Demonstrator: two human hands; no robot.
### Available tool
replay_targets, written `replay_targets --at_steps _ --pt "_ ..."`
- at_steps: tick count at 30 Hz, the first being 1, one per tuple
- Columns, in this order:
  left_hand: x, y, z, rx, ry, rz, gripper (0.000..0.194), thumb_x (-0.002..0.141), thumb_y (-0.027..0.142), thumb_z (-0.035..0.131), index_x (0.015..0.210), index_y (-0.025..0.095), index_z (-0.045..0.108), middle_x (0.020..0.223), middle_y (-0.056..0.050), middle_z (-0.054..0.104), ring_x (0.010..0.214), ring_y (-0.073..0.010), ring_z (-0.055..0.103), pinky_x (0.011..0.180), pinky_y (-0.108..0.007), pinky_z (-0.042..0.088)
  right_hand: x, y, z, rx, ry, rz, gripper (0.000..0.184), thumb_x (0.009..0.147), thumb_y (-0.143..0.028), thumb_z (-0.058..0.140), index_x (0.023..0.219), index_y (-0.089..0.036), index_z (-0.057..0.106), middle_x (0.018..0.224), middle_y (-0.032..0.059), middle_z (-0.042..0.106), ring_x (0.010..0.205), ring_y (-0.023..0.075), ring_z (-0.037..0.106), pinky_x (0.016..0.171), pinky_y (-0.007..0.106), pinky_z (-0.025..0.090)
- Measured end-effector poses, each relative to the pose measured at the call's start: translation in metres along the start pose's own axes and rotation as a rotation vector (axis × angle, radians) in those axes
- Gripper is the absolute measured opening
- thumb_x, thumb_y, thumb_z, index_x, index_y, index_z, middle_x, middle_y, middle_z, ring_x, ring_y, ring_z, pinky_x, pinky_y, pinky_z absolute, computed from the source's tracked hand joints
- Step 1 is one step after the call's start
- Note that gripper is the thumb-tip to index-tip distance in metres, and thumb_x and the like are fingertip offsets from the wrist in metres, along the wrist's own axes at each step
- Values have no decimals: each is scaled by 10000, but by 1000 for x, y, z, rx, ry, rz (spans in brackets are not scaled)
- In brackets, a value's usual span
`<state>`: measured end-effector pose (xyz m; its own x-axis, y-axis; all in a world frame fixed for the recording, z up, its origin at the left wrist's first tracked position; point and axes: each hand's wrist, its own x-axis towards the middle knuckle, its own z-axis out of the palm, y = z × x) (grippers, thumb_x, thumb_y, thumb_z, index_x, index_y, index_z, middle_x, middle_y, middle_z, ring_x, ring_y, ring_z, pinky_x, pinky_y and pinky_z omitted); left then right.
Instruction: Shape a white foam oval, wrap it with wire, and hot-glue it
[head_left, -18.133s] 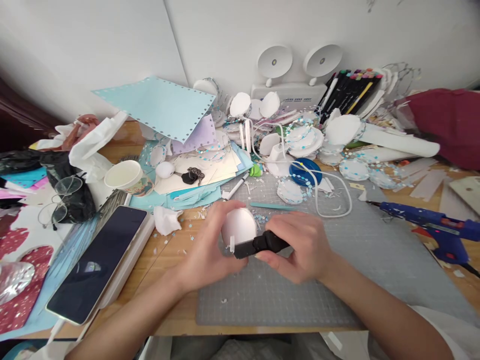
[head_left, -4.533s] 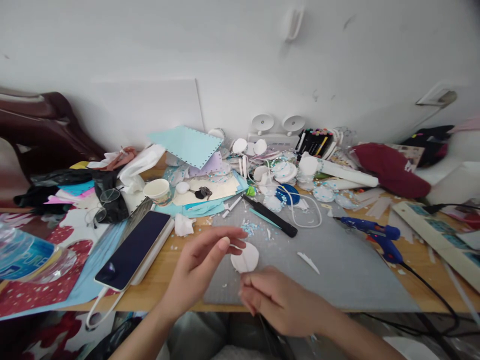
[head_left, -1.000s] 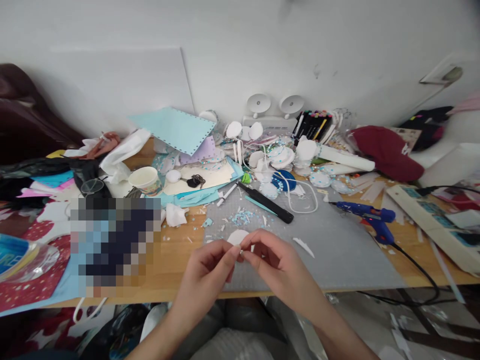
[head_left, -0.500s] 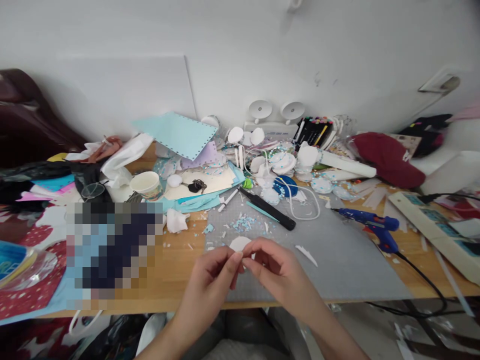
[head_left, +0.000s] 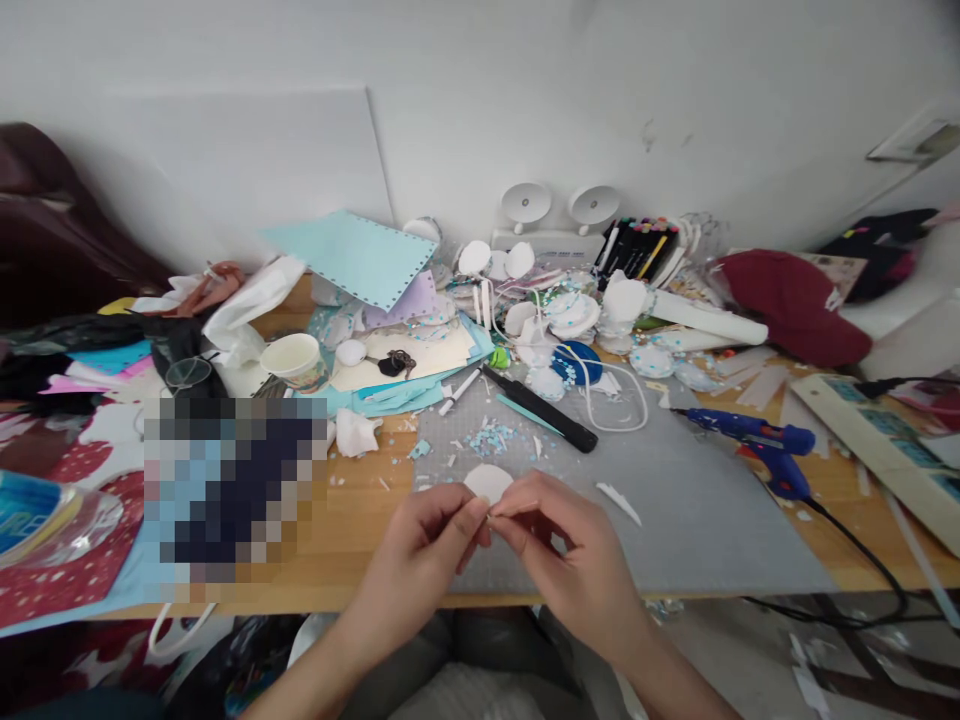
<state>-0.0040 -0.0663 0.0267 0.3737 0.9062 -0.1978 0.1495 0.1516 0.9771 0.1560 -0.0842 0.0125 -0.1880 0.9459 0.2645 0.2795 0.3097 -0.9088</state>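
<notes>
My left hand (head_left: 435, 545) and my right hand (head_left: 577, 550) meet fingertip to fingertip above the front of the grey mat (head_left: 675, 520). Both are closed in a pinch; whatever sits between the tips is too small and covered to name. Just beyond the fingertips shows a white round disc (head_left: 489, 481), its near edge hidden by my fingers. I cannot tell whether it lies on the mat or is touched. Blue and white bits (head_left: 495, 438) are scattered behind it. A curved white scrap (head_left: 619, 503) lies right of my right hand.
A black-handled tool (head_left: 547, 412) lies across the mat. To the right are a blue glue gun (head_left: 750, 432) and a power strip (head_left: 877, 450). A paper cup (head_left: 294, 362) stands left, with heaped white discs (head_left: 574, 315) and teal paper (head_left: 360, 258) at the back.
The view has shifted slightly. My fingertips stay together but have moved a little nearer to me relative to the white disc, so more of the disc shows.
</notes>
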Motion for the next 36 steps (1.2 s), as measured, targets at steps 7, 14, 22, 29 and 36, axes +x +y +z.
replay_targets --at_steps 7,14,22,29,36 --pt "3 12 -17 85 -252 -219 359 838 424 487 601 158 535 466 45 400 435 -83 328 429 -207 242 -8 5 0 -220 -78 -316 187 848 -55 506 907 -205 600 828 39 656 776 147 607 690 244 463" --pt "-26 15 8 817 245 297 187 879 236 465 993 165 595 814 -62 638 654 -168 578 570 -259 420 0 -2 -1 -102 27 -86 110 864 -145 538 801 -201 608 736 16 609 652 128 545 550 231 399" --pt "-26 13 2 850 225 370 237 893 153 404 835 184 631 793 -49 650 721 -184 588 660 -292 448 9 -10 -3 -14 -42 -2 97 856 -194 576 766 -188 613 682 -15 563 582 94 484 499 214 340" --pt "-13 35 -17 148 -241 -89 243 830 313 543 671 148 623 588 11 559 561 -99 457 542 -207 344 11 -16 -15 211 -178 67 141 832 -271 599 722 -184 621 663 4 582 586 108 498 508 223 374" --pt "-23 35 -14 385 -92 66 150 830 287 560 895 193 657 730 -11 621 614 -115 492 551 -206 373 21 -14 -16 575 -227 367 283 730 -426 699 717 -163 598 569 -46 512 413 43 376 389 185 293"
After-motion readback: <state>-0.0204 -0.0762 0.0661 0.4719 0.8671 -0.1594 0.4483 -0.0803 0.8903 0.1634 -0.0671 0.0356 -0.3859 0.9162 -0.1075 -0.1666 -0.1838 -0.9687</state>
